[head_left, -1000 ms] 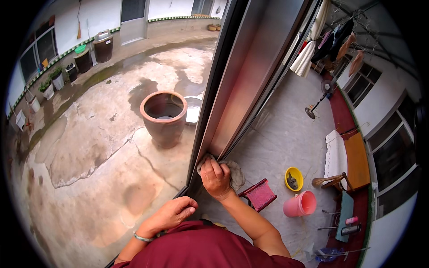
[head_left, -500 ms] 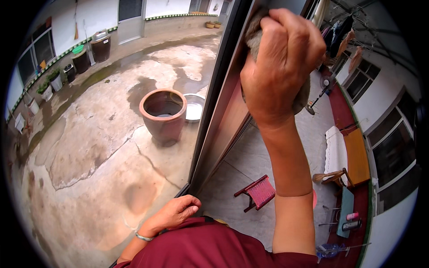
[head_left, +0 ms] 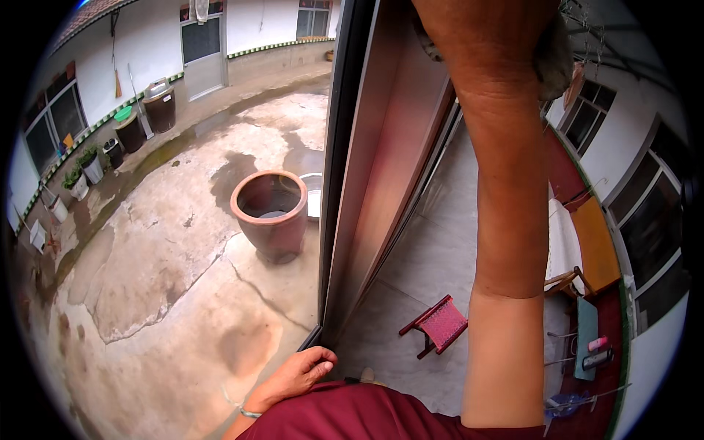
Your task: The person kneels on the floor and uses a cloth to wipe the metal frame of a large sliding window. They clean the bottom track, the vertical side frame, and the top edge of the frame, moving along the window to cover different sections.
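High at the top edge, my right hand [head_left: 488,33] is raised with its arm stretched upward. Its fingers run out of view; a grey-brown rag [head_left: 555,62] bulges out on both sides of the hand, pressed against the reddish-brown frame [head_left: 385,158]. My left hand [head_left: 299,374] is low, in front of my dark red shirt, beside the bottom corner of the black-edged glass pane [head_left: 323,323]. Its fingers are curled in, and nothing shows in them. A light bracelet [head_left: 250,413] circles that wrist.
Left of the frame, a large brown clay pot [head_left: 271,238] stands on the cracked yard floor, a metal basin [head_left: 314,196] behind it. On the right are a small pink-seated folding stool [head_left: 442,324], a wooden cabinet [head_left: 591,242] and a blue-green bench [head_left: 586,337].
My right hand has gone higher with the rag, partly leaving the top of the picture. The view has shifted, so the frame's full length stands further left. My left hand stays low, fingers curled.
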`<control>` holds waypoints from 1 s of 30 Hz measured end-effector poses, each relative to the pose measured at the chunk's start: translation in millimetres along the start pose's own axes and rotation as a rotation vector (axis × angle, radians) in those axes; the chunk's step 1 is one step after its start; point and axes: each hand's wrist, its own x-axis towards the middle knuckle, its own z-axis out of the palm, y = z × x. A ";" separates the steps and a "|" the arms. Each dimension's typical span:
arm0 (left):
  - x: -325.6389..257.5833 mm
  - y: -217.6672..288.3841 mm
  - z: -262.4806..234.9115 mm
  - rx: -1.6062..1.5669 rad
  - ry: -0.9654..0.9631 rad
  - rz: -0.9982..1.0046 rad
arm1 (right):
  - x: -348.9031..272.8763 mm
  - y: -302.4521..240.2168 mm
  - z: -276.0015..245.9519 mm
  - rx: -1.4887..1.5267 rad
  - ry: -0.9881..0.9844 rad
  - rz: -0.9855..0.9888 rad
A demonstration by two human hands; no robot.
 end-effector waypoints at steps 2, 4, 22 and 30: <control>-1.7 -4.6 1.4 -0.011 -0.002 -0.015 | -12.5 -9.5 -20.3 0.102 0.007 0.015; 1.2 1.8 -0.5 0.011 0.013 -0.031 | -32.5 -20.8 -42.3 0.192 -0.027 0.053; 37.7 27.6 22.6 -0.266 0.404 0.397 | -209.8 -133.6 -252.7 0.462 -0.670 0.277; 26.8 51.2 23.7 -0.119 0.546 0.465 | -256.7 -159.1 -314.6 0.606 -0.922 0.248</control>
